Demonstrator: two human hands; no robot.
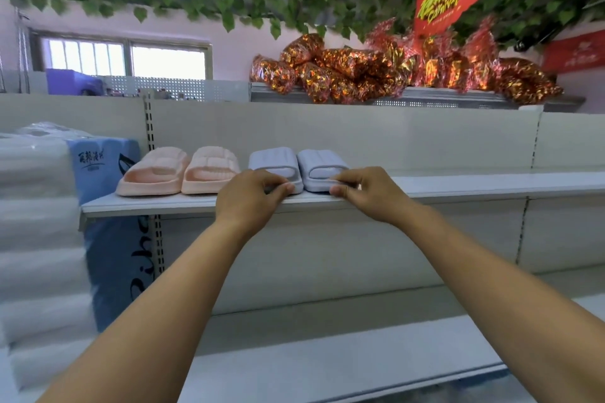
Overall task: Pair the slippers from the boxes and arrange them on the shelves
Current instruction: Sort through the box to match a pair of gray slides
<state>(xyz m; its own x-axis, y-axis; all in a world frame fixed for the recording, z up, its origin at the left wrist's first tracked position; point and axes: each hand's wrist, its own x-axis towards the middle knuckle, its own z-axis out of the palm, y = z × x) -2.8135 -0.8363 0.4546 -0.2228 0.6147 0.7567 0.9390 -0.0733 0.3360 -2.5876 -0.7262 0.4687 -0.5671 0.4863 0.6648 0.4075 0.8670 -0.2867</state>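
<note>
Fingers of the left hand pinch the left blue slipper at its near heel; the right hand pinches the right blue slipper likewise, toes pointing far.

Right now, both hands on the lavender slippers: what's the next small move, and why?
Probably release both heels and withdraw. The left hand and right hand each pinch a heel of the lavender pair, which sits flat, side by side, on the shelf beside the pink pair, heels roughly level.

Left hand: bare.
Right hand: bare.
Left forearm: unsleeved to the lower edge.
Right forearm: unsleeved likewise.
</note>
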